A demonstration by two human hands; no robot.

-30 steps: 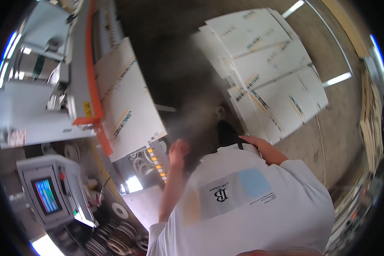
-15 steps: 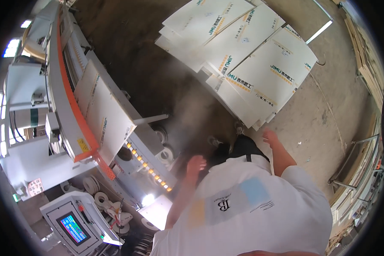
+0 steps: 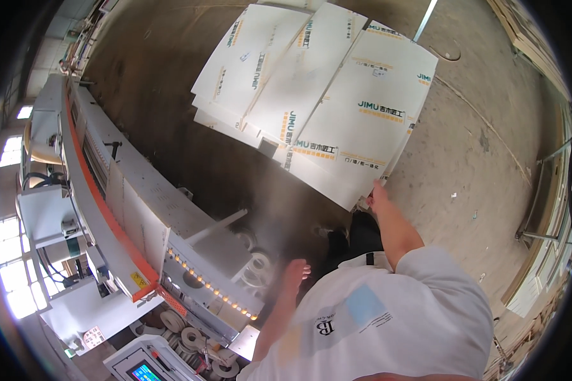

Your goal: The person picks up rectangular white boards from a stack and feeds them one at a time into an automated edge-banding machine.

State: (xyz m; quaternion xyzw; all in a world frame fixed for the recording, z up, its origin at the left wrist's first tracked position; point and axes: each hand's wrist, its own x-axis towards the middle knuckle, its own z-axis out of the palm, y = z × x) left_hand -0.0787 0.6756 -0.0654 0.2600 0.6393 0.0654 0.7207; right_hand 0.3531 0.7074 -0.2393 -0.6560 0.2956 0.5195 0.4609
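My right hand (image 3: pixel 375 197) is at the near right corner of a stack of white boards (image 3: pixel 337 130), its fingers closed on the edge of a board there. The boards lie flat in several side-by-side columns, with printed film on their faces. My left hand (image 3: pixel 295 272) hangs in the air left of my waist, fingers loosely apart, with nothing in it. It is nearest to the end of a long grey machine (image 3: pixel 197 238) with a row of small yellow lights. A board (image 3: pixel 133 213) rests in that machine along its orange rail (image 3: pixel 105 203).
A control panel with a lit screen (image 3: pixel 145 371) stands at the lower left. White rolls (image 3: pixel 258 270) lie beneath the machine, near a protruding grey bar (image 3: pixel 217 227). Boards and metal frames (image 3: pixel 540 235) line the right side. A metal bar (image 3: pixel 426 20) extends behind the stack.
My right hand has reached the stack's corner and closed on a board edge. My view has shifted, so the stack appears further left. The left hand stays empty.
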